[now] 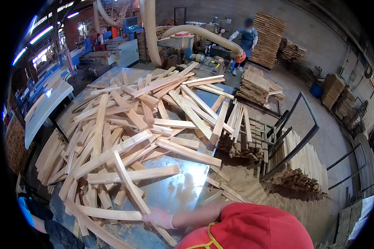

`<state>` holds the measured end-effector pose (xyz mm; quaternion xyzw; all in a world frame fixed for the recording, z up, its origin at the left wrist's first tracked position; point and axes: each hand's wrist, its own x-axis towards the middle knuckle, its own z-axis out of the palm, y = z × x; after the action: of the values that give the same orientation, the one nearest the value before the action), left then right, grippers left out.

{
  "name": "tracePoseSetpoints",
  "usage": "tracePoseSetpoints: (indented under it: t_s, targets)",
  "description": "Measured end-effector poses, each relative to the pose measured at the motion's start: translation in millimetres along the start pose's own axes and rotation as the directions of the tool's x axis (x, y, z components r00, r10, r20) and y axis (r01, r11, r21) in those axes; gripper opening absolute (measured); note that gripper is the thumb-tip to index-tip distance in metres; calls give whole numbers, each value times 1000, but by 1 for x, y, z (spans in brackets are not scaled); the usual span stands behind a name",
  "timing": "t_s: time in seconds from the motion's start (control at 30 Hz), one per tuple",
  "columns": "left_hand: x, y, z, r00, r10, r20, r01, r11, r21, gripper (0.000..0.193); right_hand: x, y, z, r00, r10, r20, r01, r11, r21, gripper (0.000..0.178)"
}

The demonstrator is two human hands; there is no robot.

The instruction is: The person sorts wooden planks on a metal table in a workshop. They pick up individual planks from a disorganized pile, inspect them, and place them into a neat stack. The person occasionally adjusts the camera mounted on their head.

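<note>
My right hand (160,218), in a pale glove, reaches in from the lower right below a red sleeve (261,226). Its fingers close around a long narrow wooden strip (131,184), which slants from the pile down past the hand. Another strip, nearly level (108,213), ends right beside the fingers. A curved strip (95,226) lies at the near left. Loose wooden strips (137,112) are heaped crosswise over the blue metal table (183,178). I do not see my left hand.
At the lower left edge show a bare arm (40,224) and blue and dark cloth, apparently another person's. Stacked strips (297,155) stand in a metal rack (311,112) to the right. Farther back are a hose (199,33), machinery (127,50) and a standing person (247,39).
</note>
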<state>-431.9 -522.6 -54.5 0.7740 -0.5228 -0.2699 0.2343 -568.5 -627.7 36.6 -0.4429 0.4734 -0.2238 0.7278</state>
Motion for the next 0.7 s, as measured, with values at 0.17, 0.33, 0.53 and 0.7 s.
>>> tracePoseSetpoints:
  t_s: [0.17, 0.33, 0.53, 0.7]
  targets:
    - [0, -1, -2, 1000, -11, -15, 11, 1000, -2, 57, -5, 19, 24, 978, -126, 164, 172, 934, -311, 85]
    - [4, 1, 1, 1000, -11, -11, 11, 1000, -5, 54, 13, 62, 27, 940, 164, 301, 83, 743, -664, 71]
    - [6, -1, 3, 1000, -23, -18, 23, 1000, -7, 50, -4, 75, 22, 929, 37, 368, 151, 870, -469, 78]
    - [7, -3, 5, 999, -49, -20, 49, 999, -9, 47, -6, 45, -13, 944, 41, 329, 156, 821, -549, 55]
